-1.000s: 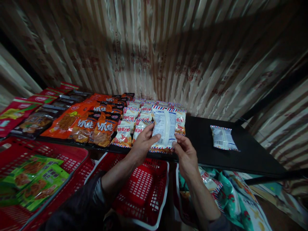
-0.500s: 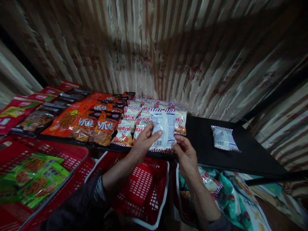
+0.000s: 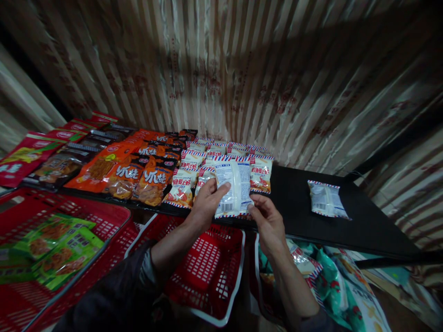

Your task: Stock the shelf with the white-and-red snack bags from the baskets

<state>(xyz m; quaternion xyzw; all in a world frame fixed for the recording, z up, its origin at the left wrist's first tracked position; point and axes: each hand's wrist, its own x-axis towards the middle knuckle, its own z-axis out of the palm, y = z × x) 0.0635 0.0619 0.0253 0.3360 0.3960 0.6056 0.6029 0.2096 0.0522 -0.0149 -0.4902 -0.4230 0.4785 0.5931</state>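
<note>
Between my two hands is a white snack bag (image 3: 233, 186) with red-and-blue striped ends, its printed back and barcode turned toward me. My left hand (image 3: 208, 201) grips its left side, thumb across the back. At the lower right corner, my right hand (image 3: 268, 219) pinches the bag between thumb and fingers. Behind it, matching snack bags (image 3: 183, 184) stand in rows on the black shelf (image 3: 289, 198), fronts showing. Another such bag (image 3: 327, 199) lies alone, back side up, farther right on the shelf. The held bag hides part of the rows.
Orange-and-black snack packs (image 3: 152, 180), brown packs (image 3: 57, 166) and red packs (image 3: 29, 154) fill the shelf's left. Below are a red basket (image 3: 238, 276), another with green packets (image 3: 65, 253), and one at right with teal bags (image 3: 332, 281). A corrugated sheet (image 3: 221, 69) rises behind.
The view has shifted slightly, so the shelf goods sit a little farther right. Both hands keep hold of the snack bag, which has barely moved.
</note>
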